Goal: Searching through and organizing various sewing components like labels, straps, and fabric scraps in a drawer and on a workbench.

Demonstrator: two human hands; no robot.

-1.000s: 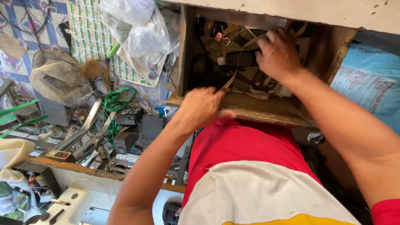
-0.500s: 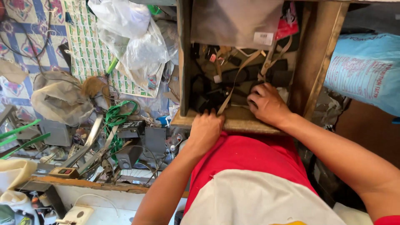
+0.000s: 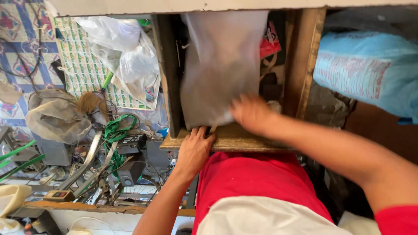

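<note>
Hands at an open wooden drawer, one on its front edge, one on a grey plastic bag.

Left hand point(image 3: 194, 148) laid flat, fingers spread, on the front edge of the wooden drawer point(image 3: 235, 138). Right hand point(image 3: 251, 114) blurred, set against the lower corner of the grey plastic bag point(image 3: 222, 65); grip too smeared to tell whether pinching or only pressing. Bag upright inside the drawer, filling most of it, a red packet point(image 3: 270, 39) behind at the right. Left of the drawer, a cluttered floor: green cord point(image 3: 114, 130), clear plastic bags point(image 3: 126, 56), a black box point(image 3: 133, 142). Right of the drawer, a blue sack point(image 3: 370, 74).
</note>
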